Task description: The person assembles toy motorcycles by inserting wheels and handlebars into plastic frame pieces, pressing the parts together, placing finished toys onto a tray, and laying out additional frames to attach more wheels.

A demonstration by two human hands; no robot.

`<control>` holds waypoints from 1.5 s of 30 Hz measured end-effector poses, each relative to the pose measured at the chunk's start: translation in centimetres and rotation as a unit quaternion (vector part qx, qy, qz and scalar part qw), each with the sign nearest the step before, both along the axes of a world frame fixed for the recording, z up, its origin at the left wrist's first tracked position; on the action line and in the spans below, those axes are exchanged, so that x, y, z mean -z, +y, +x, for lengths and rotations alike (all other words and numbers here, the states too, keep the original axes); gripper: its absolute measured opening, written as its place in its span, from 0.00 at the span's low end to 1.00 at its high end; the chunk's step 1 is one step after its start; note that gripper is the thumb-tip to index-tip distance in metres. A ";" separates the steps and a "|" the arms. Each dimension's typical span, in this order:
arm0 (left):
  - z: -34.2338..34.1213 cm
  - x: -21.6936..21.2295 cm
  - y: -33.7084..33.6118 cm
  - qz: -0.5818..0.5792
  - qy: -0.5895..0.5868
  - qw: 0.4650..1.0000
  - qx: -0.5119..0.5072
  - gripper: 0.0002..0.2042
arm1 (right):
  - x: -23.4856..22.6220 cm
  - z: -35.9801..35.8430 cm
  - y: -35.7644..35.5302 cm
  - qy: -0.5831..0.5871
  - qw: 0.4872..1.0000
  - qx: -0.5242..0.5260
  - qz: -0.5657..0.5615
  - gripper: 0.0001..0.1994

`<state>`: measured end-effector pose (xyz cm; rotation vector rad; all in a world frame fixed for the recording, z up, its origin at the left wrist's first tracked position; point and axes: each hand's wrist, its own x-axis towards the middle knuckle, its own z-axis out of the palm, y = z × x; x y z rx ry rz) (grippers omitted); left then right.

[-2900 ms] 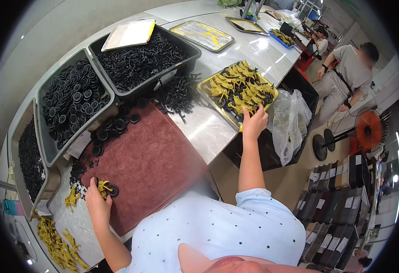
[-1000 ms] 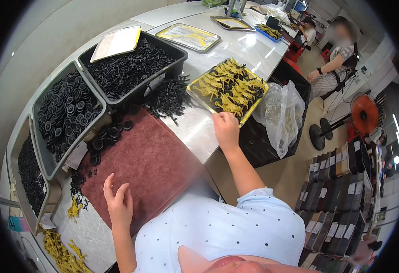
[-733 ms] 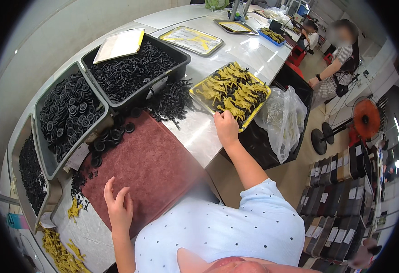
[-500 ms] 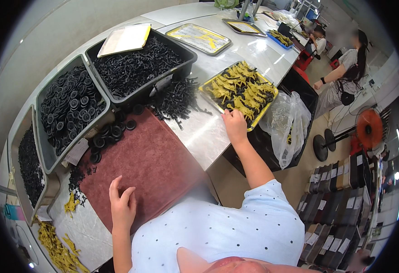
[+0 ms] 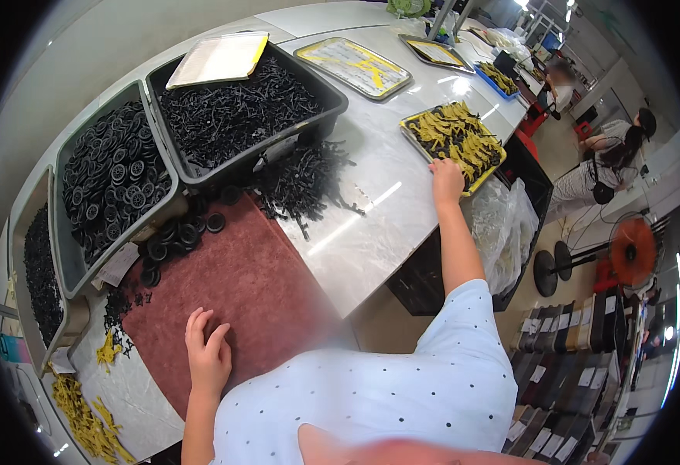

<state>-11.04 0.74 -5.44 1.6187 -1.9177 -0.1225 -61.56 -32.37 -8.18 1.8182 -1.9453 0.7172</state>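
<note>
My left hand [image 5: 210,353] is held over the dark red cloth [image 5: 239,283], fingers apart and nothing in them. Far to the right, my right hand [image 5: 448,182] has its fingers closed at the near edge of a yellow-rimmed tray [image 5: 479,186]. The thumb side is partly hidden. Rows of yellow and black assembled plastic pieces [image 5: 456,139] fill this tray. Beyond the cloth lie loose black wheels [image 5: 173,240] and a heap of thin black parts [image 5: 301,182]. Left of the cloth are yellow plastic parts [image 5: 84,415].
Grey bins hold black wheels [image 5: 115,174] and thin black parts [image 5: 239,108]; a white-and-yellow tray [image 5: 220,58] rests on one. Another flat tray [image 5: 353,66] lies farther back. Clear plastic bags [image 5: 503,232] sit beside the table's right edge. A person [image 5: 595,167] and a fan [image 5: 633,249] are at right.
My right hand and the filled tray have moved right and slightly away across the table. The left hand stays over the cloth. The person at right now leans over.
</note>
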 end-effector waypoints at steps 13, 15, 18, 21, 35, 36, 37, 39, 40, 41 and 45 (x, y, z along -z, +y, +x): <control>-0.3 0.3 -0.6 0.046 -0.011 0.997 -0.062 0.15 | 0.2 -6.6 -14.1 -0.376 0.915 0.124 -0.078 0.15; -0.4 0.1 -0.7 0.052 -0.007 0.997 -0.063 0.16 | 0.7 -4.8 -16.0 -0.215 0.970 0.100 -0.044 0.15; -0.2 0.4 -0.8 0.042 -0.022 0.997 -0.061 0.16 | 1.2 -1.3 -19.5 -0.028 0.997 -0.072 -0.020 0.16; -0.4 0.3 -0.9 0.049 -0.025 0.996 -0.067 0.16 | 2.0 3.7 -22.8 -0.046 0.980 -0.184 -0.056 0.18; -0.4 -0.1 -0.5 0.034 0.003 0.997 -0.062 0.14 | -0.4 7.8 -12.4 0.188 0.970 -0.148 0.047 0.09; -0.3 -0.2 -0.5 0.036 0.007 0.997 -0.062 0.14 | -0.3 7.6 -10.6 0.192 0.965 -0.178 0.024 0.09; -0.2 -0.2 -0.4 0.034 0.008 0.998 -0.056 0.14 | -0.7 7.6 -8.7 0.193 0.966 -0.172 0.024 0.09; -0.2 -0.3 -0.6 0.030 0.022 0.998 -0.053 0.13 | -1.7 7.5 -4.7 0.183 0.962 -0.197 0.045 0.08; -0.2 -0.2 -0.5 0.030 0.023 0.998 -0.045 0.13 | -1.8 7.4 -2.9 0.183 0.964 -0.189 0.047 0.08; -0.1 -0.1 -0.4 0.025 0.025 0.998 -0.047 0.13 | -1.9 7.4 -1.2 0.168 0.964 -0.200 0.048 0.09; 0.0 -0.1 -0.4 0.009 0.041 0.998 -0.044 0.12 | -2.3 7.2 4.3 0.152 0.968 -0.193 0.049 0.09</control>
